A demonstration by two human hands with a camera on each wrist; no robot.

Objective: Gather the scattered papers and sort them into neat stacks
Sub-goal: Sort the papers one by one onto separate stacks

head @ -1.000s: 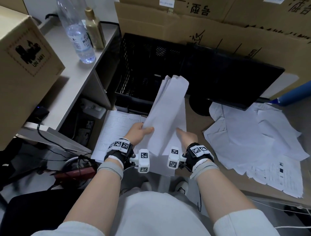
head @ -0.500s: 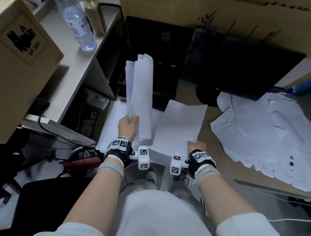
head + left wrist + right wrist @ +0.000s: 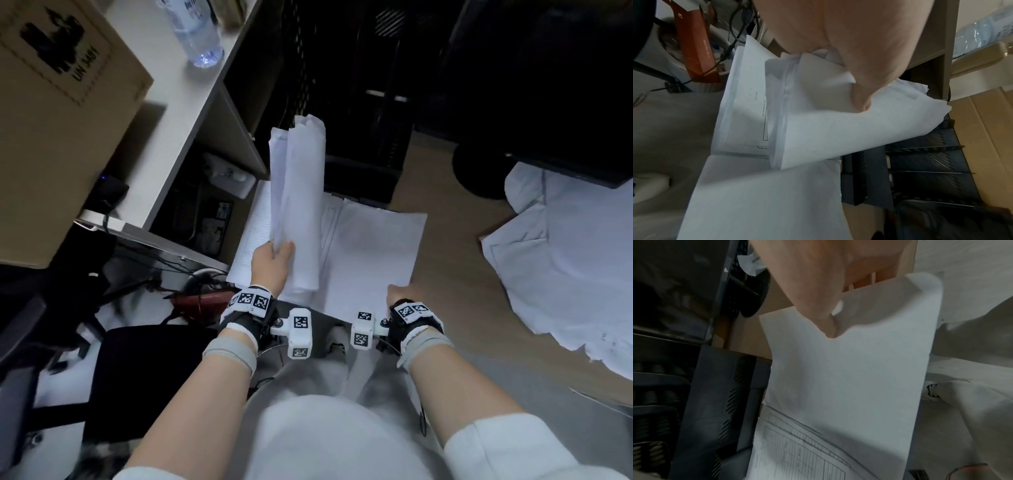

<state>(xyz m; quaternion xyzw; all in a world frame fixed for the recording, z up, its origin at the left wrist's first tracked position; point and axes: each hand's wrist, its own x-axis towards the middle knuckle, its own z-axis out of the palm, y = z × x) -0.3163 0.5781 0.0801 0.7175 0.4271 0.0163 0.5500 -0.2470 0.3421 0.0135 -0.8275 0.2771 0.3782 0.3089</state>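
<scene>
My left hand [image 3: 274, 255] grips a curled bundle of white papers [image 3: 301, 205] upright above the desk; the left wrist view shows the thumb [image 3: 861, 97] pressed on the bundle of papers [image 3: 838, 126]. My right hand [image 3: 399, 294] pinches the near right corner of a single blank sheet [image 3: 370, 253] lying flat on the wooden desk [image 3: 452, 274]; in the right wrist view the thumb [image 3: 828, 324] lies on top of that sheet [image 3: 849, 369]. A printed form sheet [image 3: 253, 236] lies beneath, to the left. A scattered heap of papers [image 3: 565, 253] covers the right of the desk.
A black mesh file tray [image 3: 346, 102] stands behind the sheets, with a dark monitor [image 3: 548, 85] and its round base [image 3: 479, 171] to the right. A white shelf [image 3: 171, 113] on the left bears a water bottle [image 3: 198, 34] and a cardboard box [image 3: 58, 120]. Cables lie on the floor below.
The left hand drew the bundle of papers away to the left and raised it upright. The right hand laid one sheet flat on the desk and slid back to its near corner.
</scene>
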